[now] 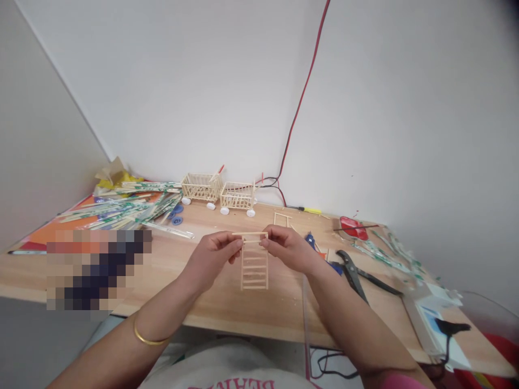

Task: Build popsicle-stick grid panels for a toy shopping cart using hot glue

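Note:
A small ladder-like frame of thin wooden sticks hangs upright in front of me, above the wooden table. My left hand pinches its upper left corner between thumb and fingers. On the opposite corner, my right hand pinches the frame in the same way. Several rungs show below my fingers, and the top stick runs across between both hands. Beyond my hands a smaller stick frame lies flat on the table.
Two stick carts with white wheels, one and another, stand by the wall. Wrapped sticks pile up left, near blue discs. Rightward lie black-handled pliers, a blue glue gun, a red piece and a white device.

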Motion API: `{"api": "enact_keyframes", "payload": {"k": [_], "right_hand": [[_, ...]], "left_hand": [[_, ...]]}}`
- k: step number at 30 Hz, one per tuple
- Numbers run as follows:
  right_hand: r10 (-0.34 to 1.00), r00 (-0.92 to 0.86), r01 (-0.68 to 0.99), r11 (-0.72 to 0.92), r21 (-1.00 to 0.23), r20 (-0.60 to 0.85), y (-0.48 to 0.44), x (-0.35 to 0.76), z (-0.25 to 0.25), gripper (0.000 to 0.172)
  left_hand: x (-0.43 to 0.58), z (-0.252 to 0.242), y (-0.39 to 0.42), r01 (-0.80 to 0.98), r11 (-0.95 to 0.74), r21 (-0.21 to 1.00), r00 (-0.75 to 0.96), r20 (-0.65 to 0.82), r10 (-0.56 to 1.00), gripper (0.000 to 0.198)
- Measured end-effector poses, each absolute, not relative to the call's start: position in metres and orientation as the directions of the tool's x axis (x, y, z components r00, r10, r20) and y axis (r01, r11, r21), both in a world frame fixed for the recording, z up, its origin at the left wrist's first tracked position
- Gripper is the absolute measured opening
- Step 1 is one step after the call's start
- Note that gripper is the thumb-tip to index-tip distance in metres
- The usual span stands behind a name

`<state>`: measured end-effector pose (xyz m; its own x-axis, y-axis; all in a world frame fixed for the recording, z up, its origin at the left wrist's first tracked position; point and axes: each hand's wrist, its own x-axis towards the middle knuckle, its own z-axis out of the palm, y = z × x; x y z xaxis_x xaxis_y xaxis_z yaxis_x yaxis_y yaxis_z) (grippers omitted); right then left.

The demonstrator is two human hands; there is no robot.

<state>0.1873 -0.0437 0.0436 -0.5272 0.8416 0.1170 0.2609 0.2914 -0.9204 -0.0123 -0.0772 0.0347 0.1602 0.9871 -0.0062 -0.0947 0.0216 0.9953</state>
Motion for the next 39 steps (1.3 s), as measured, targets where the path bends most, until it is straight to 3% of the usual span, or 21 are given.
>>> {"api": "enact_keyframes", "payload": {"k": [3,7,9,13,20,31,39], "right_hand": [[0.835,-0.54,0.242,0.268,-0.933,0.099,-0.043,0.187,0.043,0.025],[0.846,-0.508,0.358,0.38,-0.853,0.164,-0.046,0.187,0.045,0.067],[0.834,-0.482,0.408,0.483,-0.775,0.266,-0.047,0.187,0.049,0.076],[0.787,-0.498,0.377,0.575,-0.726,0.365,-0.05,0.182,0.055,0.05],[0.801,-0.549,0.244,0.427,-0.871,0.238,-0.05,0.168,0.053,0.017],[0.805,-0.554,0.256,0.406,-0.877,0.211,-0.053,0.167,0.051,0.017],[0.802,-0.566,0.253,0.39,-0.885,0.192,-0.051,0.168,0.048,0.016]], "left_hand": [[-0.012,0.034,-0.077,-0.058,0.004,0.998,0.173,0.006,0.985,0.023],[-0.013,0.034,-0.078,0.016,-0.045,0.999,0.197,0.041,0.98,0.026],[-0.014,0.033,-0.078,0.039,-0.063,0.997,0.206,0.053,0.977,0.026],[-0.013,0.034,-0.079,0.065,-0.087,0.994,0.22,0.071,0.973,0.025],[-0.01,0.036,-0.083,0.16,-0.141,0.977,0.215,0.105,0.971,0.022],[-0.007,0.039,-0.087,0.014,-0.014,1.0,0.229,0.011,0.973,0.017],[-0.008,0.03,-0.083,0.045,-0.083,0.996,0.203,0.072,0.976,0.018]]}}
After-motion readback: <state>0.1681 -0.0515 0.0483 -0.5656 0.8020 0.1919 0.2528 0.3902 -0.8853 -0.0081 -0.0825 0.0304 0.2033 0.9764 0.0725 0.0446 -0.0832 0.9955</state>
